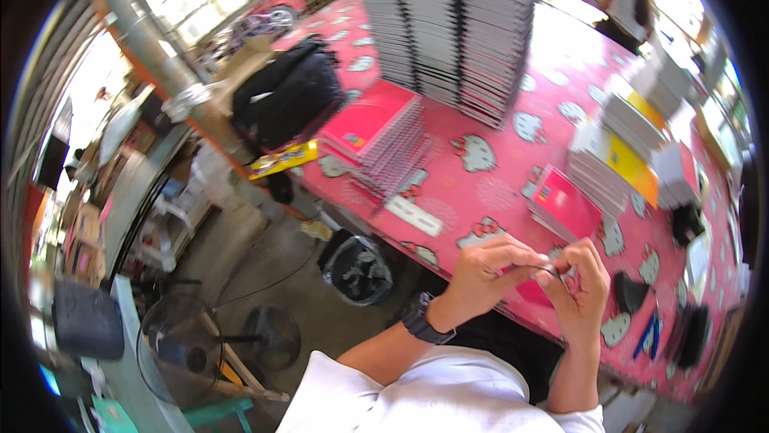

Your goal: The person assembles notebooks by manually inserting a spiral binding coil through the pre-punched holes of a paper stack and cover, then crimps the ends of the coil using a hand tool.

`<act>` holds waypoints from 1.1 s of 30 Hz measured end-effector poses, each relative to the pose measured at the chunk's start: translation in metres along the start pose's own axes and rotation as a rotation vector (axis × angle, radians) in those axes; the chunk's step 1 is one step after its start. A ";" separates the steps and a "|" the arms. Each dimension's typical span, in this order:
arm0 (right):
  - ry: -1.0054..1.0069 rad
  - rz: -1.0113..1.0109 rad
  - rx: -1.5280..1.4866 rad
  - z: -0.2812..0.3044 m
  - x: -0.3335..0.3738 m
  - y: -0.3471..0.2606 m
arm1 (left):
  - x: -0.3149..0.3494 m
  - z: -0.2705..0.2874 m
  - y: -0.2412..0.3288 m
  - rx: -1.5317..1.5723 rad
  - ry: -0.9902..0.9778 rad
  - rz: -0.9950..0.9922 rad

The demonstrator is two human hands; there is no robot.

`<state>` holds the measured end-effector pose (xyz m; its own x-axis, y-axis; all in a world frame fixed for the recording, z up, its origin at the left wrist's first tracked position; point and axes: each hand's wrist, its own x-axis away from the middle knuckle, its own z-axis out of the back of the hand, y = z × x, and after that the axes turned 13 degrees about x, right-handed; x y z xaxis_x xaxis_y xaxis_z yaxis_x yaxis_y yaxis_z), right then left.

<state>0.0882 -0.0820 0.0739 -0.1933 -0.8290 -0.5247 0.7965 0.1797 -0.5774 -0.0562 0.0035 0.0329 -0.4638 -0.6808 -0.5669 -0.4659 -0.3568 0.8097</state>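
Black thin piece (546, 269) is pinched between fingertips of left hand (490, 269) and right hand (580, 282); long axis roughly left-right, both grips equally near.

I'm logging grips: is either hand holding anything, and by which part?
The left hand and right hand pinch a thin dark strip in their fingertips; it is too small to tell by which part.

The left forearm (383, 356) slants up and rightward from the lower part of the view, and the left hand (485, 274) bends inward with its thumb and index finger pinched together. The right forearm (577, 377) rises almost upright, and the right hand (583, 287) curls toward the left one in a similar pinch, both sets of fingertips close together
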 end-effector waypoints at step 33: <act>-0.222 0.378 -0.086 -0.099 -0.102 -0.068 | -0.011 0.124 0.050 -0.123 0.321 0.049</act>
<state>-0.0029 0.0423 0.1051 0.2378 -0.7884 -0.5674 0.7350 0.5279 -0.4255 -0.1675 0.0721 0.0606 -0.2131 -0.8585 -0.4664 -0.3454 -0.3803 0.8579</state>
